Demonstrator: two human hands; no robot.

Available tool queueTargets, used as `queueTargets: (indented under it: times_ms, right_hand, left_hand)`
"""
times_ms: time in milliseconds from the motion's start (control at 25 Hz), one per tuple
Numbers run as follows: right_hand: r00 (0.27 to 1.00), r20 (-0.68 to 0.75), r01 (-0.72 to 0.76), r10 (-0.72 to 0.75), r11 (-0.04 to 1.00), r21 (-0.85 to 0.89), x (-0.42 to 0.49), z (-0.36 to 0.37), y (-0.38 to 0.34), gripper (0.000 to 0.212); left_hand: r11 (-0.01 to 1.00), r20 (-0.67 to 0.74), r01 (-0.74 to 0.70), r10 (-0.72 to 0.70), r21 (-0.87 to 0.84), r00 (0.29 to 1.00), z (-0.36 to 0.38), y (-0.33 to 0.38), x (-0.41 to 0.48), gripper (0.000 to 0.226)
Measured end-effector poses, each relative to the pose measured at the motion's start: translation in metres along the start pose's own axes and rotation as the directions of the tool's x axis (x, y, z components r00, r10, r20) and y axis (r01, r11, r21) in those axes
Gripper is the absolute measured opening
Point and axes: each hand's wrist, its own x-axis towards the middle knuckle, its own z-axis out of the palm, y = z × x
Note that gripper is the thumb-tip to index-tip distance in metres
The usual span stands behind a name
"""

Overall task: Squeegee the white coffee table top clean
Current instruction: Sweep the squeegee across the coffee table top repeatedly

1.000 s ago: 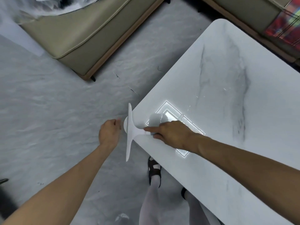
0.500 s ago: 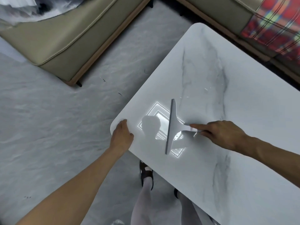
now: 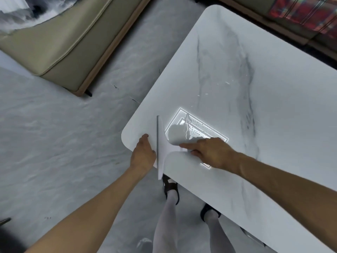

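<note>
1. Our right hand (image 3: pixel 212 152) grips the handle of the white squeegee (image 3: pixel 162 148), with the index finger stretched along it toward the blade.
2. The squeegee sits on the white worktop (image 3: pixel 273 125) near its rounded corner, and the blade's lower end overhangs the near edge.
3. Our left hand (image 3: pixel 143 155) rests on the worktop's edge just beside the blade, fingers relaxed and holding nothing.
4. Water droplets (image 3: pixel 197 131) glint inside a bright reflected rectangle beyond the squeegee.
5. A beige sofa (image 3: pixel 54 42) stands well apart on the grey floor (image 3: pixel 54 143).
</note>
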Motion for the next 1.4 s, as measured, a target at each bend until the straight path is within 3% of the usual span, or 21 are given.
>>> queueTargets:
  times_ms: [120,280,520,600,680,760,840,960,1240,1400]
  right_hand:
    - [0.998,-0.03,-0.049,0.048,0.997,-0.054,-0.05,-0.019,0.047,0.041]
    - [0.99,-0.058,-0.136,0.13,0.985,-0.109,-0.089,-0.038,0.072,0.043]
    - [0.996,-0.004,0.09,-0.091,0.993,-0.074,-0.025,0.005,0.012,0.039]
    - [0.993,-0.009,0.118,-0.119,0.991,-0.061,-0.008,0.018,-0.005,0.039]
    - [0.995,-0.02,0.096,-0.097,0.992,-0.079,-0.008,0.022,0.001,0.04]
    - [0.999,-0.041,0.031,-0.035,0.994,-0.102,-0.022,0.013,0.022,0.041]
    - [0.996,-0.07,-0.06,0.051,0.988,-0.143,-0.044,-0.005,0.038,0.04]
    - [0.989,-0.111,-0.121,0.099,0.97,-0.211,-0.051,-0.03,0.033,0.04]
    - [0.993,-0.028,0.111,-0.116,0.985,-0.131,0.077,0.005,-0.098,0.039]
    - [0.993,-0.038,0.105,-0.11,0.987,-0.123,0.096,0.015,-0.099,0.04]
  left_hand:
    - [0.974,0.069,-0.069,0.055,0.216,0.996,0.013,0.013,-0.005,0.066]
    - [0.975,0.086,-0.071,0.054,0.208,0.995,0.008,0.018,-0.007,0.064]
    - [0.988,0.038,-0.061,0.056,0.139,0.998,0.009,0.009,-0.001,0.052]
    - [0.995,-0.016,-0.033,0.035,0.099,0.999,0.011,0.007,0.003,0.045]
    - [1.0,-0.171,0.005,-0.002,0.014,0.985,0.013,-0.005,0.002,0.038]
    - [0.998,-0.284,-0.012,-0.008,-0.069,0.959,0.012,-0.018,-0.003,0.028]
    - [0.99,-0.311,-0.032,-0.013,-0.14,0.95,0.005,-0.032,-0.01,0.013]
    - [0.97,-0.29,0.031,-0.102,-0.241,0.951,-0.018,-0.049,-0.014,0.021]
    - [0.988,-0.395,0.127,-0.152,-0.088,0.906,-0.065,-0.102,-0.012,0.049]
    - [0.965,-0.317,0.194,-0.243,-0.179,0.917,-0.066,-0.103,-0.009,0.062]
